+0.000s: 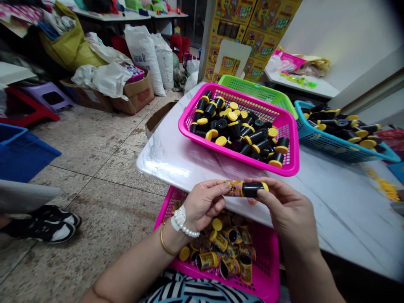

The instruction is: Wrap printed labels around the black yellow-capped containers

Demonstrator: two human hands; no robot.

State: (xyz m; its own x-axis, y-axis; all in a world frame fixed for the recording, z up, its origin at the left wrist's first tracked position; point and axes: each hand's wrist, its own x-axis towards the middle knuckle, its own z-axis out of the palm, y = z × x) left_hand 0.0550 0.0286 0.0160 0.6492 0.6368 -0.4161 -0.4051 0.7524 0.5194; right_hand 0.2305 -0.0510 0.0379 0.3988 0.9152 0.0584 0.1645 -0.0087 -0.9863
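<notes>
In front of me, a small black canister (251,190) with a yellow cap lies sideways between my hands. My right hand (290,210) is closed on its capped end, thumb and fingers pinching it. A printed yellow label (235,188) sits against the other end, pinched by the thumb and fingers of my left hand (203,200). How far the label wraps round the canister cannot be made out. Below my hands, a pink basket (269,256) holds several canisters (208,260) covered in printed yellow labels. Another pink basket (233,158) on the table holds plain black canisters (255,136) with yellow caps.
The white marbled table (344,210) has its corner at my left. A blue basket (334,145) of black canisters and a green basket (252,88) stand behind. Printed yellow boxes (261,42) are stacked at the back. A person's shoe (47,225) shows on the floor at left.
</notes>
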